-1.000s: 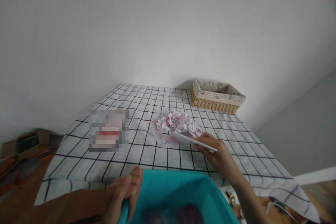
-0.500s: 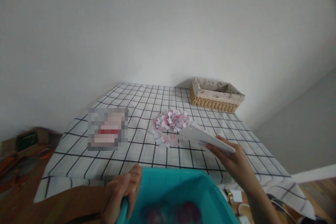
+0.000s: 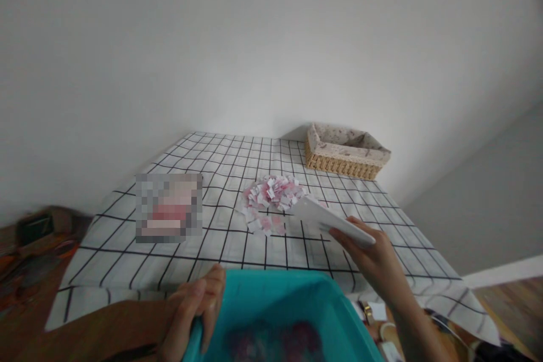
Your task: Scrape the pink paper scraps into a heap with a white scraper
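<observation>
My left hand (image 3: 199,305) is closed over the left rim of a teal plastic bin (image 3: 292,280), which sits against the table's front edge. Dark reddish, blurred contents (image 3: 271,342) lie in the bottom of the bin. In my right hand (image 3: 369,246) is a flat white board (image 3: 328,219), held tilted by its right end. The board's far end reaches the right side of a pile of small pink and white paper scraps (image 3: 275,191) on the tablecloth. Some scraps lie flatter in front of the main heap.
A white tablecloth with a black grid (image 3: 229,167) covers the table. A cloth-lined wicker basket (image 3: 345,165) stands at the back right, near the wall. A pixelated patch (image 3: 169,209) hides something at left. Small items (image 3: 377,312) lie below the table at lower right.
The whole view has shifted slightly, so everything sits a little further left. Both hands keep their grips, and the board stays beside the paper scraps.
</observation>
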Motion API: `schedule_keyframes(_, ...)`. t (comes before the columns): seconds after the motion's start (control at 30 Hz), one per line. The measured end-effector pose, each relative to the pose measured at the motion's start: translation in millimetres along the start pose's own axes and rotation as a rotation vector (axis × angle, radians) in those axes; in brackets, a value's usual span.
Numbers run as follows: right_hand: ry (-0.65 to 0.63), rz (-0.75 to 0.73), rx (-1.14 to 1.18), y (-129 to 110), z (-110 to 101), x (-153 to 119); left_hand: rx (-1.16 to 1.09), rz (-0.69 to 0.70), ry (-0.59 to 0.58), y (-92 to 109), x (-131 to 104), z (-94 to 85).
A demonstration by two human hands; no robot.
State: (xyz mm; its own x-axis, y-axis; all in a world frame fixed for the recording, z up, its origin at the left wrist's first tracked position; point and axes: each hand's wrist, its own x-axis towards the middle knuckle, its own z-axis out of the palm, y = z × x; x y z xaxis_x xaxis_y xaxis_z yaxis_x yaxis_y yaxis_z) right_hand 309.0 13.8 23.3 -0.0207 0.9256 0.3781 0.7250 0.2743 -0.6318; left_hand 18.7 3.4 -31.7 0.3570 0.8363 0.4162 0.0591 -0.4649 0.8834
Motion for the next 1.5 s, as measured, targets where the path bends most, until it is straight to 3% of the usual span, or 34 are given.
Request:
schedule_keyframes(0.13, -0.103, 0.0, 0.082, -4.9, 2.5, -1.5, -0.126, 0.125, -0.049, -2.9, 0.1, -1.4)
schedule_keyframes(0.3, -0.02, 0.047, 0.024, -1.8, 6.3, -0.4, -0.11, -0.089, 0.095, -4.3, -7.1, 5.7)
schedule_keyframes(0.43, -0.046, 0.003, -0.005, -3.5, 7.0, 3.7, -0.136, -0.015, 0.096, 1.0, -4.5, 6.7)
schedule_keyframes(0.6, 0.043, 0.008, -0.003, -8.9, 5.2, 3.7, -0.13, -0.058, 0.087, 6.1, -1.8, 5.6)
schedule_keyframes(0.73, -0.123, -0.028, 0.112, -18.2, 9.4, 4.3, -0.132, -0.052, 0.144, 6.1, -3.3, 9.6)
schedule_keyframes(0.83, -0.254, -0.153, 0.123, -30.7, 18.8, 11.8, -0.173, -0.014, 0.198, 4.7, -4.2, 12.2)
schedule_keyframes(0.93, -0.333, -0.264, 0.086, -44.0, 25.4, 23.1, -0.178, 0.001, 0.17, 4.1, -4.0, 13.2)
schedule_keyframes(1.13, -0.247, -0.277, 0.048, -47.7, 16.0, 30.3, -0.169, 0.011, 0.203, 8.8, -0.4, 14.3)
schedule_keyframes(1.27, -0.23, -0.172, 0.036, -34.0, 11.3, 23.2, -0.136, 0.019, 0.173, 11.7, 1.9, 12.2)
schedule_keyframes(1.4, -0.126, -0.012, 0.057, -21.8, 12.8, 20.3, -0.11, 0.001, 0.154, 12.4, 2.4, 11.3)
schedule_keyframes(1.5, -0.13, -0.017, 0.056, -17.8, 14.6, 20.9, -0.085, -0.013, 0.13, 12.8, 1.4, 10.9)
